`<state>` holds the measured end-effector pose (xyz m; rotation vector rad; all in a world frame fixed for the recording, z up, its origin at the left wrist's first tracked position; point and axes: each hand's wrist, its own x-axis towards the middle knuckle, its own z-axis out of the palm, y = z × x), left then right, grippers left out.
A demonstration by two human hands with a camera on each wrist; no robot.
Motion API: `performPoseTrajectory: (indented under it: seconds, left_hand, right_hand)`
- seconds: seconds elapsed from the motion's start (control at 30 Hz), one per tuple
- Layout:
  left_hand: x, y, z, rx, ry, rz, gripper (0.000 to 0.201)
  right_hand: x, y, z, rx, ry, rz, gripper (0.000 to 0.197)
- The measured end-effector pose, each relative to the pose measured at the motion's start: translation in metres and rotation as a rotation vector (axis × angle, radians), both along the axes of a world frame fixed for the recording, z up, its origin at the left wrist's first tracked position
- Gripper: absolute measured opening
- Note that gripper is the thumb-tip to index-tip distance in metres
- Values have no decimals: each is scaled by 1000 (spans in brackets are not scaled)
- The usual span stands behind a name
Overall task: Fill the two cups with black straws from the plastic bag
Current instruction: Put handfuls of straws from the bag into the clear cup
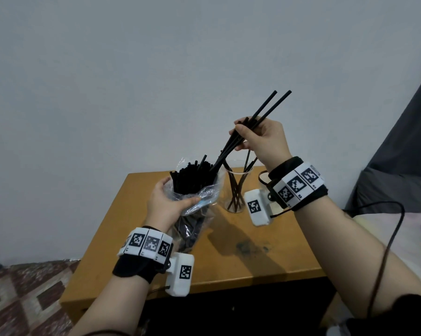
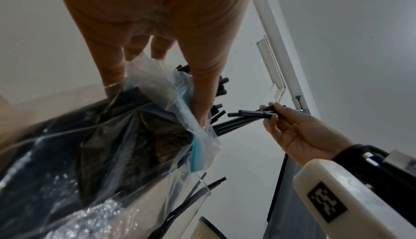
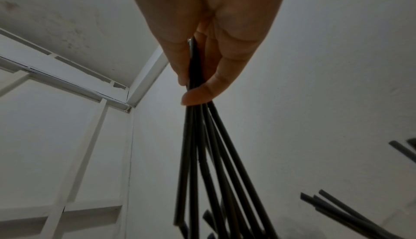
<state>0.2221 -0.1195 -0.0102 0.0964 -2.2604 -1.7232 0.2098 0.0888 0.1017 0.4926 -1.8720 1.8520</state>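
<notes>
My left hand (image 1: 167,203) grips a clear plastic bag (image 1: 199,192) packed with black straws (image 1: 192,177), held upright above the wooden table (image 1: 229,243). The same bag (image 2: 126,136) fills the left wrist view. My right hand (image 1: 260,139) pinches several black straws (image 1: 265,112), their lower ends still at the bag's mouth. In the right wrist view the pinched straws (image 3: 202,154) fan downward from my fingers (image 3: 200,95). A clear cup (image 1: 236,190) with a few straws in it stands on the table just right of the bag. A second cup is largely hidden behind my right wrist.
A white wall rises behind the table. Dark fabric (image 1: 398,154) hangs at the right. Patterned floor tiles (image 1: 23,299) lie to the left. A black cable (image 1: 386,251) runs along my right forearm.
</notes>
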Motion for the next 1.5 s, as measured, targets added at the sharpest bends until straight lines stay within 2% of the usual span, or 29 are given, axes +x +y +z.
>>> performPoseTrajectory:
  seconds: [0.33,0.7,0.93,1.5]
  left_hand:
    - [-5,-7,1,28,-25,31,102]
    - [-10,-14,9,71,-24,86,94]
    - [-11,-13,10,88,-28,88,95]
    - [-20,-11,3,69,-17,104,100]
  right_hand:
    - [2,7,16,-32,20,2,9]
    - [-4,11,62,-34,72,28,9]
    - [-6,24,67,-35,84,7,12]
    - [-20,68,90,-41,141,-120,7]
